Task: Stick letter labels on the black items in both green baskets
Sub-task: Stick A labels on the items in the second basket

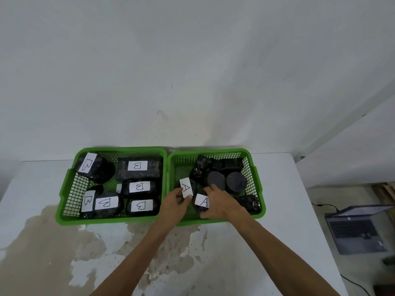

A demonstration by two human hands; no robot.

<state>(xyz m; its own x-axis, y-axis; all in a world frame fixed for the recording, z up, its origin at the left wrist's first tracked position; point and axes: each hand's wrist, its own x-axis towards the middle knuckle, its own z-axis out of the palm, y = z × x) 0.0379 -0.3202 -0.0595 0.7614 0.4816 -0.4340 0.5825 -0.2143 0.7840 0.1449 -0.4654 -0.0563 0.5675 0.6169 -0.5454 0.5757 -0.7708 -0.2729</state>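
Two green baskets stand side by side on a white table. The left basket (pixel 64 201) holds several black wrapped items, each with a white B label (pixel 137 165). In the right basket (pixel 259 186) lie several black items without labels, among them two round ones (pixel 236 182). My left hand (pixel 174 205) pinches a white A label (pixel 186 187) against a black item at the basket's front left. My right hand (pixel 220 202) grips a black item (pixel 201 208) that carries another A label (pixel 202 201).
The table (pixel 277 242) has large brown stained patches at the front left. A white wall rises right behind the baskets. An open laptop (pixel 354 231) sits on the floor to the right, with cables near it.
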